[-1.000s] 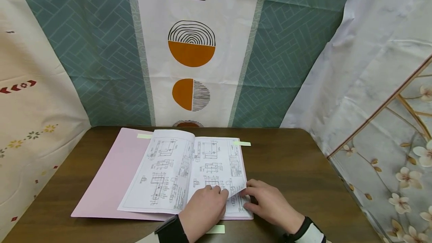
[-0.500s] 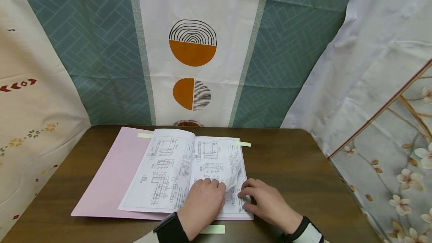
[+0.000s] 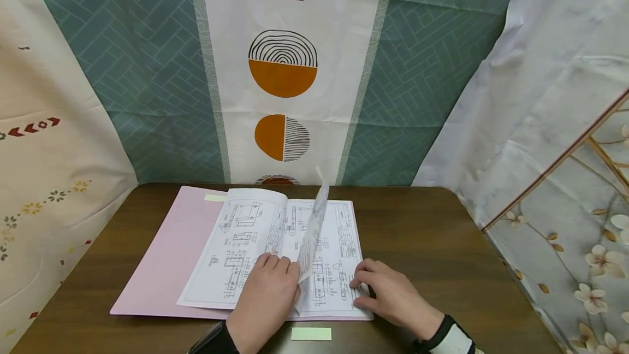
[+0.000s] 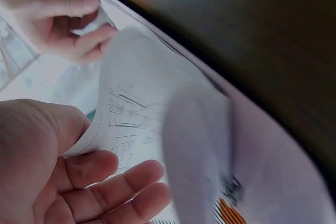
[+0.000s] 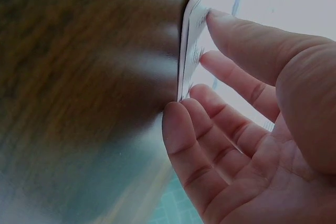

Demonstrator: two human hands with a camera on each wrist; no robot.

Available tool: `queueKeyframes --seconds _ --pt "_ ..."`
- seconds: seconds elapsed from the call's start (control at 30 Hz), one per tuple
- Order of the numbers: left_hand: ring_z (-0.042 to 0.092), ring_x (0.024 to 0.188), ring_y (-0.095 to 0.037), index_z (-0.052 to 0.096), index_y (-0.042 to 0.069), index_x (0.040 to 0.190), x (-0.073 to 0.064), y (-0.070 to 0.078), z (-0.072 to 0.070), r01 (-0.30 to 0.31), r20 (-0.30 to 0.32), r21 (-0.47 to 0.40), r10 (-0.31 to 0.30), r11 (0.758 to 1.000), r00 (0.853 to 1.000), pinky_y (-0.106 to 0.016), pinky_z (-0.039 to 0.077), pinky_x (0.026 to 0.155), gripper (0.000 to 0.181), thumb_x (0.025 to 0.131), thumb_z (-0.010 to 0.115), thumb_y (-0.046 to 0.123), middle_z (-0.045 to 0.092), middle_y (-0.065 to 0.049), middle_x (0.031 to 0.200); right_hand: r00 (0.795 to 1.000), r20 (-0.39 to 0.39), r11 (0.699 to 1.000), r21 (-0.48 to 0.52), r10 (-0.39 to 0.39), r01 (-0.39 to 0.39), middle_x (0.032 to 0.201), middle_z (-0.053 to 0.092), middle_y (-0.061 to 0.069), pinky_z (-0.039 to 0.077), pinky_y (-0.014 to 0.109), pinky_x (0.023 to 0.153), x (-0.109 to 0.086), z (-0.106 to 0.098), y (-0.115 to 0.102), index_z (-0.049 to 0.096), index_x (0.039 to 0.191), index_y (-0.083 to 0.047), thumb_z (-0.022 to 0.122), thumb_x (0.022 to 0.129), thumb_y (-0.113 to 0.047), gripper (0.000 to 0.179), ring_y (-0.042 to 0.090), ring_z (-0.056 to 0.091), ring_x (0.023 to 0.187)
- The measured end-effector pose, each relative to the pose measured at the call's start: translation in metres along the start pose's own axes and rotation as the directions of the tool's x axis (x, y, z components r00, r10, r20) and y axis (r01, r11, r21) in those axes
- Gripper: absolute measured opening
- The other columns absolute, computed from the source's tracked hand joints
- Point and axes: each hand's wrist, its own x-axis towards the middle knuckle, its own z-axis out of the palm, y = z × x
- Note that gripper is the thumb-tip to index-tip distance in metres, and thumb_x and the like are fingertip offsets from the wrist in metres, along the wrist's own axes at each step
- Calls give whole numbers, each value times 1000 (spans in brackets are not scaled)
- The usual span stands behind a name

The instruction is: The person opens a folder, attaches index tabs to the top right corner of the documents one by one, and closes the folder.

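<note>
A booklet of technical drawings (image 3: 339, 228) lies spread on the table inside a pink cover (image 3: 147, 266). My left hand (image 3: 267, 294) pinches the lower edge of a lifted page (image 3: 313, 228), which stands nearly upright above the right side. In the left wrist view that page (image 4: 131, 93) bends away from between thumb and index finger, the other fingers loosely bent. At the lower right edge of the booklet rests my right hand (image 3: 393, 294), its fingertips on the paper. The right wrist view shows its thumb (image 5: 231, 30) over the page corner and relaxed fingers along the edge.
A pale green sticky tab (image 3: 214, 198) marks the upper left page, and another tab (image 3: 318, 171) sits at the top of the raised sheet. One green strip (image 3: 312, 334) lies on the brown table (image 3: 417, 234) below the booklet. Patterned cloth (image 3: 280, 141) hangs behind.
My left hand has moved left, peeling the page from the right side until it stands up across the middle. The right hand let go of the page corner and stays at the booklet's edge.
</note>
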Motion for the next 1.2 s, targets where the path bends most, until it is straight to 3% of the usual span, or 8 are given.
queueKeyframes --seconds 0.17,0.4,0.8,1.03,1.2 --pt "66 78 -30 64 5 83 -12 -15 -4 35 -40 24 -34 999 999 -47 52 84 27 81 89 14 61 -7 76 1000 7 1000 -5 5 -5 117 62 -13 50 31 74 1 0 0 78 104 -25 99 84 -30 29 10 54 96" --pt "64 76 -31 58 7 78 -26 -30 -8 38 -94 55 -33 998 995 -49 52 85 30 77 88 12 57 -6 74 1000 4 1000 3 19 -19 116 61 -13 49 31 73 2 0 -1 76 102 -26 100 83 -30 31 11 53 95" --pt "62 81 -34 56 7 76 -53 -47 -9 70 -89 89 -62 994 994 -51 52 85 30 75 85 15 55 -7 79 999 9 999 8 35 -35 115 61 -13 48 31 74 2 0 -2 76 101 -26 100 82 -29 31 11 53 95" --pt "62 84 -33 59 6 79 -60 -53 -15 111 -45 102 -107 989 993 -52 53 85 30 76 87 16 58 -9 85 998 24 998 20 53 -53 116 61 -12 48 31 74 3 -1 -3 75 100 -27 100 82 -30 32 12 53 96" --pt "60 81 -35 56 6 77 -67 -61 -14 109 -91 102 -100 989 991 -53 54 84 29 73 84 13 55 -9 82 998 28 998 25 55 -56 117 61 -13 49 32 75 4 -1 -3 75 100 -27 100 82 -31 32 13 54 96"
